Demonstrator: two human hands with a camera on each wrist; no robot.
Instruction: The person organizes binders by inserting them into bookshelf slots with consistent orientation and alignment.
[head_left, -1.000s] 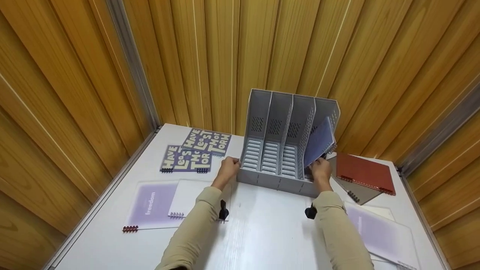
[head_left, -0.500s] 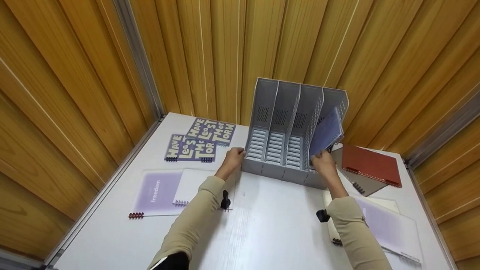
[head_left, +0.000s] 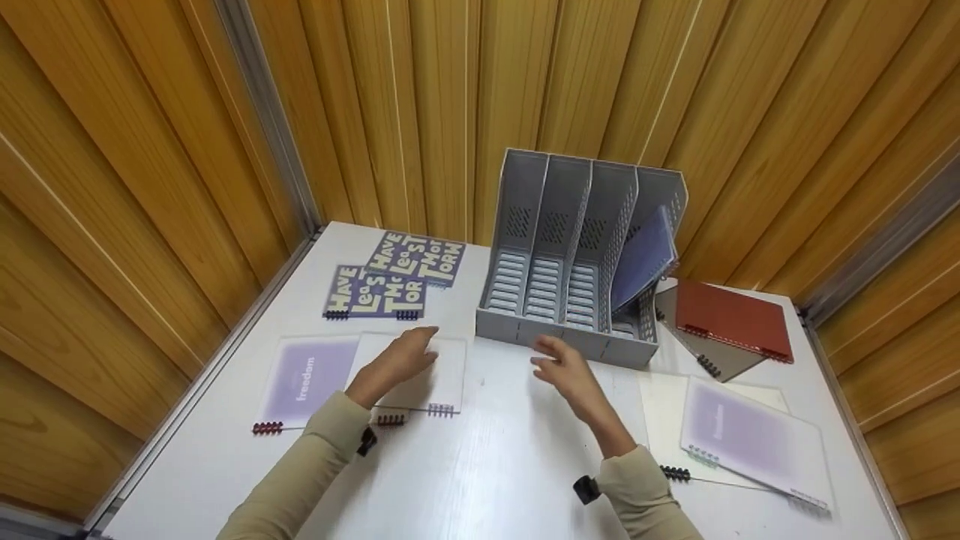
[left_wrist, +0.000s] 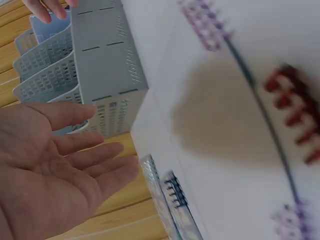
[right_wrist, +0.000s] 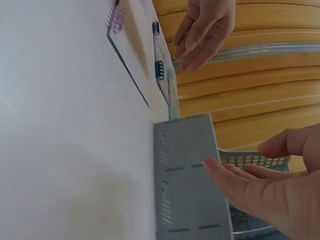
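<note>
A grey file rack (head_left: 562, 337) with several upright compartments stands toward the back of the table. In its rightmost compartment a blue-purple notebook (head_left: 643, 259) leans at a slant. My left hand (head_left: 397, 361) is over a white spiral notebook (head_left: 446, 375), fingers loosely extended and holding nothing; the left wrist view shows its palm (left_wrist: 60, 170) apart from the rack. In front of the rack hovers my right hand (head_left: 566, 375), fingers relaxed and nothing in them. Beside the white notebook lies a purple "freedom" notebook (head_left: 311, 379).
Two lettered notebooks (head_left: 375, 292) overlap at the back left. On the right, a red notebook (head_left: 731, 319) covers part of a grey-brown one (head_left: 712, 352). Nearer me, another purple notebook (head_left: 750, 442) lies across a cream one (head_left: 660, 412). Wooden panels (head_left: 420, 112) wall the table.
Both hands have let go of the rack's sides. The left hand has moved left and nearer, over the white notebook; the right has drawn back toward the middle. The blue-purple notebook stays in the rack.
</note>
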